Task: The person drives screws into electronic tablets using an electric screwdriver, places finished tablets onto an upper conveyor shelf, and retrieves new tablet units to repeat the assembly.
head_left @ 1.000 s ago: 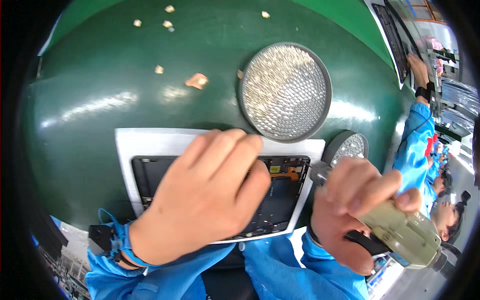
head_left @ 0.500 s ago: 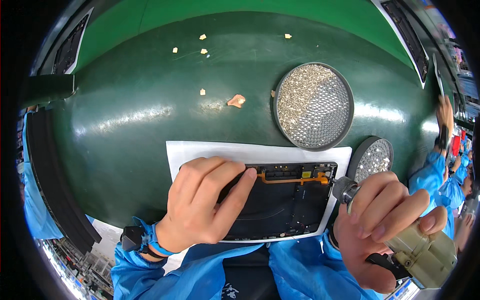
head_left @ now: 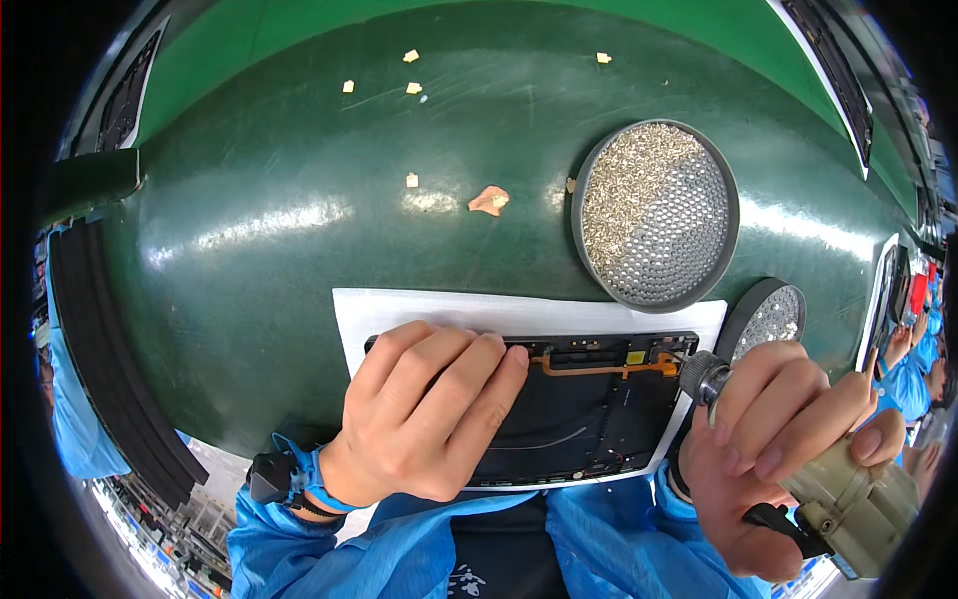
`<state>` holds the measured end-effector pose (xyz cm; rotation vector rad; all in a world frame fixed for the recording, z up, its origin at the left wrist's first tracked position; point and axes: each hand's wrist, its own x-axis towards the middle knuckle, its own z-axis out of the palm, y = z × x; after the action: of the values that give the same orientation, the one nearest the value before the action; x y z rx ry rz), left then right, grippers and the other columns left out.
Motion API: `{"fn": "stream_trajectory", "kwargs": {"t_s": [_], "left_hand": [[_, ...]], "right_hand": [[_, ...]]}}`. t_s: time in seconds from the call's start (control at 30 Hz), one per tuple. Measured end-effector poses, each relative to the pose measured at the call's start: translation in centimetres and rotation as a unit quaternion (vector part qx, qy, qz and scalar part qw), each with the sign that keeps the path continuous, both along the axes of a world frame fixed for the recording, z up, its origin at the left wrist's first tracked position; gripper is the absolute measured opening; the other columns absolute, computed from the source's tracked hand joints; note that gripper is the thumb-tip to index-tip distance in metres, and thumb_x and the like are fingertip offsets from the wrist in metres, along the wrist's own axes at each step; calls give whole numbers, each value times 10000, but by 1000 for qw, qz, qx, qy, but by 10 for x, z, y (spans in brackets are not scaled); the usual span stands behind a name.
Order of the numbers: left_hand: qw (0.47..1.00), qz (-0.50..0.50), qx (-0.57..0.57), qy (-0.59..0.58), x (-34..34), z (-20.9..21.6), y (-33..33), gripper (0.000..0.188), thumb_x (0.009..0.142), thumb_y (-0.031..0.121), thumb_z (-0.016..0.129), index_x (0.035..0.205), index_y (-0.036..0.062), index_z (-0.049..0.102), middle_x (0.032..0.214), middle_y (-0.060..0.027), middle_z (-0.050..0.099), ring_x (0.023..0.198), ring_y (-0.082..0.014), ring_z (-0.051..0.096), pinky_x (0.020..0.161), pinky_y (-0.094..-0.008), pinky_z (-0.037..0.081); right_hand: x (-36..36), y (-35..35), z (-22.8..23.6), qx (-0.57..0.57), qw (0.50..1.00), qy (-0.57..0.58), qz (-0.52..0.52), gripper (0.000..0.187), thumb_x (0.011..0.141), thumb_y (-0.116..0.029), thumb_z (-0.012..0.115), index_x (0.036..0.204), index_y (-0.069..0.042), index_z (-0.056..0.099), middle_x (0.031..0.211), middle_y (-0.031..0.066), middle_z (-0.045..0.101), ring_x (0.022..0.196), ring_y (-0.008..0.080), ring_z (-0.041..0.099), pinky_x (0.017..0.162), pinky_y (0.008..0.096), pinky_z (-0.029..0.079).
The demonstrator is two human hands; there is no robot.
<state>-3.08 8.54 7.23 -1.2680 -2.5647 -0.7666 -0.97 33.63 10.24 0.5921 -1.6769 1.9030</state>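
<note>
At the left, beside the dark green table, hangs a black strip of material. Five small pale yellow pieces are scattered over the table, with a reddish-brown scrap near them. The left hand lies over the left part of an opened black flat device, fingers bent and side by side; whether its grip closes on anything cannot be told. The device sits on a white sheet in front of the person, with an orange flex cable along its far side. Beyond its right half stands a large round grey tray of small metallic parts; farther right is a smaller round tray. The right hand has its grip wrapped around a beige powered screwdriver, nose at the device's far right corner; contact there is unclear.
</note>
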Motion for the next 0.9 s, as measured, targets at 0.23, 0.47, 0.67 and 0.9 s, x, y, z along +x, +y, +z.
{"fn": "stream_trajectory", "kwargs": {"t_s": [0.23, 0.47, 0.67, 0.9], "left_hand": [[1000, -1, 8, -6, 2, 0, 1, 400, 648, 72, 860, 1040, -5, 829, 1062, -142, 730, 951, -290, 674, 777, -403, 581], [1000, 0, 14, -25, 0, -1, 3, 389, 652, 48, 846, 1036, -14, 823, 1043, -150, 724, 950, -295, 673, 773, -405, 579], [1000, 16, 5, -2, 1, -4, 2, 341, 754, 100, 764, 1076, -4, 811, 1083, -116, 729, 949, -260, 691, 851, -398, 574], [997, 39, 22, -54, 5, -2, 1, 316, 795, 133, 828, 1089, 16, 814, 1110, -123, 701, 953, -274, 680, 839, -427, 575]], "right_hand": [[-2, -3, -3, -2, 1000, -6, 1, 756, 882, -497, 883, 1283, -86, 391, 903, 14, 537, 585, 82, 516, 557, 240, 461], [-3, -1, -4, -2, 1000, -11, -2, 740, 888, -481, 882, 1276, -89, 389, 910, 17, 531, 593, 87, 516, 565, 239, 460], [-1, -5, 19, 22, 998, -63, -16, 691, 913, -443, 867, 1275, -70, 411, 918, 17, 521, 654, 89, 528, 603, 245, 454], [-28, -23, 9, -6, 994, 55, -94, 725, 971, -580, 749, 1283, -4, 439, 907, -5, 488, 673, 89, 474, 621, 263, 427]]}}
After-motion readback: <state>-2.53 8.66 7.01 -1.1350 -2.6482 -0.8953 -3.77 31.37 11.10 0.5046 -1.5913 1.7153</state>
